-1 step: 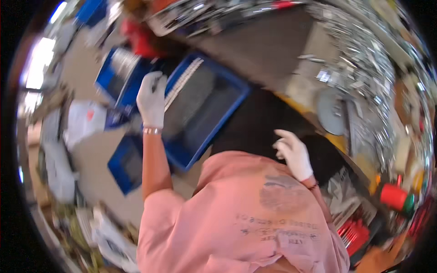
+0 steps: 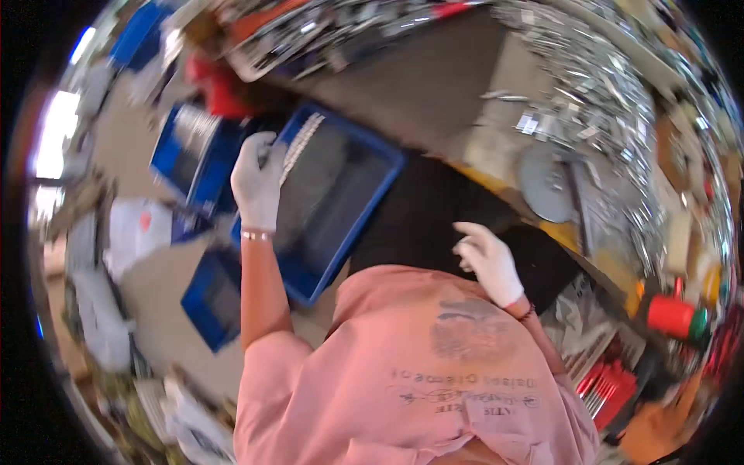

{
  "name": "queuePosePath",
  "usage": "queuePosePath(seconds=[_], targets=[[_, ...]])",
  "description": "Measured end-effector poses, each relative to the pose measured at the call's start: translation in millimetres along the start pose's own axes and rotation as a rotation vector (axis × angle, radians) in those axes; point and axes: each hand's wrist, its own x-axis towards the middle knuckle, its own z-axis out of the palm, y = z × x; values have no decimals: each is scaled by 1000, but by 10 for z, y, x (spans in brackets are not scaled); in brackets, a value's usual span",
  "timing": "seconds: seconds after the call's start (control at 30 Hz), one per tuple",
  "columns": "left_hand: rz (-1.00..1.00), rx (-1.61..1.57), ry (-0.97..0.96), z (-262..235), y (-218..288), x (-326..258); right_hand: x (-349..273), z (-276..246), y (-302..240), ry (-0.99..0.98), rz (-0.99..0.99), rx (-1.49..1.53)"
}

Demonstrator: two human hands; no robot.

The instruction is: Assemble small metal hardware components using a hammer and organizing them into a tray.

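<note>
My left hand (image 2: 257, 184), in a white glove, hovers at the left long side of a blue bin (image 2: 364, 208) with a dark floor. Its fingers are bent, with a gap between thumb and forefinger; nothing shows in that gap. Just right of the thumb, a row of small silvery pieces (image 2: 301, 145) lies along the bin's inner side. Over the black trousers, my right hand (image 2: 490, 263), also white-gloved, is held with its forefinger stretched out and the other fingers loosely bent. I see nothing in it.
Two smaller blue bins, one far left (image 2: 172, 160) and one nearer (image 2: 215, 300), flank the large one. At right, a bench carries heaped shiny metal parts (image 2: 612, 101) and a grey round disc (image 2: 545, 184). A red-green spool (image 2: 673, 316) stands near right.
The whole view has shifted, so bins and bench sit farther left and slightly lower. My left hand has come slightly rightward relative to the large bin. My right hand keeps its loose pose.
</note>
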Motion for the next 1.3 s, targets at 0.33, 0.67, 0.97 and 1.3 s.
queuePosePath(seconds=[0.33,0.67,0.97,1.3], targets=[[158,478,-9,-262,-481,111,-300,-374,176,237,-8,11],[-452,670,-172,-726,-2044,-956,26,-137,129,41,52,-44],[-489,819,-120,-570,-2195,-851,-32,-84,137,56,101,-33],[81,559,238,-285,-1073,-83,-53,-175,152,90,53,-40]])
